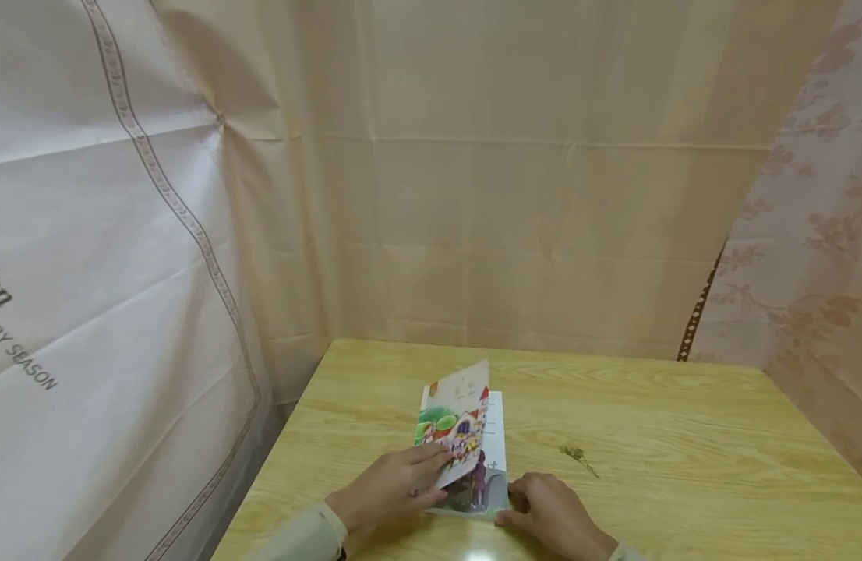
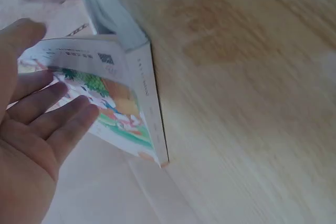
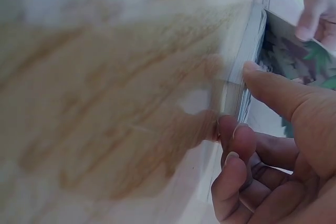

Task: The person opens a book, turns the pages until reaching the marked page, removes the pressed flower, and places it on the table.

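A picture book (image 1: 497, 436) lies on the wooden table with its colourful cover (image 1: 459, 421) raised at a slant from the pages. My left hand (image 1: 406, 479) lies against the outside of that cover. Its fingers (image 2: 79, 114) are nearly straight, and the thumb stands by the cover's lower edge. At the book's near right corner, my right hand (image 1: 550, 510) pinches the page block (image 3: 247, 72). Its thumb (image 3: 273, 87) presses the bottom edge, while the other fingers curl beside the block. The left wrist view shows the book's white spine (image 2: 149, 103) near the table surface.
A small dried sprig (image 1: 578, 458) lies on the table (image 1: 683, 436) to the right of the book. Hanging cloth (image 1: 543, 234) encloses the table at the back and sides. A glare spot shows near the front.
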A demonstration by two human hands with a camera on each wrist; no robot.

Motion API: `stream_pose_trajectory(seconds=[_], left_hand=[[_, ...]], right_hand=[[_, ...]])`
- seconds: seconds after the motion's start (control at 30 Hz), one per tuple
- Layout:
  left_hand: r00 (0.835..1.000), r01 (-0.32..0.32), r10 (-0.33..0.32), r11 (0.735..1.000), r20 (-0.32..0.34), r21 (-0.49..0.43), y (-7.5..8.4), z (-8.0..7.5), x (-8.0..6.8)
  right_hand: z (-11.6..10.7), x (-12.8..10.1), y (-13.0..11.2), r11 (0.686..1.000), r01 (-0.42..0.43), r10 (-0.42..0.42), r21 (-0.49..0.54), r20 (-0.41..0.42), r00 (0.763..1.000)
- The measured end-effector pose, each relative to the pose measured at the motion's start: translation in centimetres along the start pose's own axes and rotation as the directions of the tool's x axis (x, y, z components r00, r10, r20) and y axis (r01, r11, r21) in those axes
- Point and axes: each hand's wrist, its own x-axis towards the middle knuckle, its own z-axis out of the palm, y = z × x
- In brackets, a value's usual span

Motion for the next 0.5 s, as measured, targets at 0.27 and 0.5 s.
stream_pose_trajectory(seconds=[0.27, 0.5], left_hand=[[0.958, 0.099, -0.092, 0.995, 0.271, -0.011, 0.77, 0.23, 0.41], [0.973, -0.065, 0.052, 0.997, 0.227, 0.050, 0.39, 0.76, 0.76]], right_hand=[[-0.02, -0.11, -0.04, 1.000, -0.026, 0.026, 0.011, 0.014, 1.000], [-0.40, -0.12, -0.04, 0.999, -0.032, 0.032, -0.012, 0.025, 0.999]])
